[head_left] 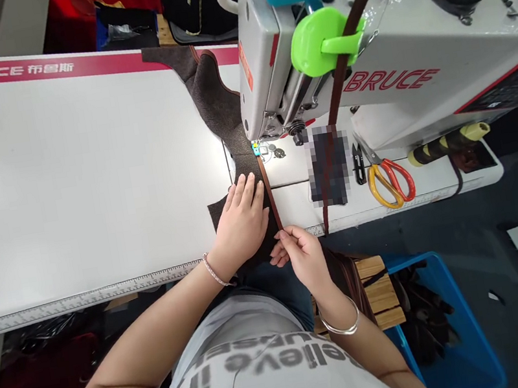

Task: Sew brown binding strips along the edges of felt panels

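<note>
A dark brown fabric piece (220, 105) with curved edges runs under the presser foot (256, 149) of a white sewing machine (259, 56). My left hand (243, 216) lies flat on the fabric in front of the foot, its fingers stretched out. Along the fabric's right edge, a narrow brown binding strip (269, 192) leads up to the foot. My right hand (300, 250) pinches the near end of this strip between thumb and finger at the table's front edge. Part of the fabric is hidden beneath my left hand.
Right of the foot lie a dark pixelated rectangle (328, 166), black thread snips (358, 164) and scissors (387, 180) with orange and red handles. Another brown strip (339, 93) hangs past a green clip (326, 42). A blue bin (465, 318) with dark pieces stands on the floor.
</note>
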Demonstrator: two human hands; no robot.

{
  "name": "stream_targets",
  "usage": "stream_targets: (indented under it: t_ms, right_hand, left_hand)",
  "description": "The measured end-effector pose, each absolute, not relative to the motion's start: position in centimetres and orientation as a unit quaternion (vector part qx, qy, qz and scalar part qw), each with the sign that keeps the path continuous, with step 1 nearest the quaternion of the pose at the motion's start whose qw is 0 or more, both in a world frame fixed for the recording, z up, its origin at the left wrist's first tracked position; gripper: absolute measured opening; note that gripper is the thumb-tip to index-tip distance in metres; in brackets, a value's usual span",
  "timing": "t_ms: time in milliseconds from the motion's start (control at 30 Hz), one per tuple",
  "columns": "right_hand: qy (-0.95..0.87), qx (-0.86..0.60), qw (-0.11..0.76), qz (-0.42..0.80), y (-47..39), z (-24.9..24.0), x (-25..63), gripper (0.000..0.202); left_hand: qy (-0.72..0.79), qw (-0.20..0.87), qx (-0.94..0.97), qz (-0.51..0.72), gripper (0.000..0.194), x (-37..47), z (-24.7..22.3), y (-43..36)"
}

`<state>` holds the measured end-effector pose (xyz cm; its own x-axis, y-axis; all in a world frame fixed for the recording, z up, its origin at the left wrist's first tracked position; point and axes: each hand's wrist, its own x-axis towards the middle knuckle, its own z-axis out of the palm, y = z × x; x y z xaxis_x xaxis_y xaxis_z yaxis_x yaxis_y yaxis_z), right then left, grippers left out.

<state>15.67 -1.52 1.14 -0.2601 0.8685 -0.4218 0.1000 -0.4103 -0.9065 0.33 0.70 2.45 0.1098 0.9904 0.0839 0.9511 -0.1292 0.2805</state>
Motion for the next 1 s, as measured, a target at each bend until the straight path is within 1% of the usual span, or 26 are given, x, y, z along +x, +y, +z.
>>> stream_targets:
  t_ms: [533, 1000]
  right_hand:
    - [-0.450, -0.524, 0.301, 0.658, -1.4, 1.2, 15.6, 0.036]
    - [-0.434, -0.535, 0.302, 0.659, -1.3, 1.1, 15.3, 0.039]
  left_hand:
    - [0.640, 0.098, 0.749, 0.141, 0.050, 0.1, 2.5, 1.7]
    - [0.643, 0.049, 0.753, 0.127, 0.049, -0.7, 1.9, 2.3]
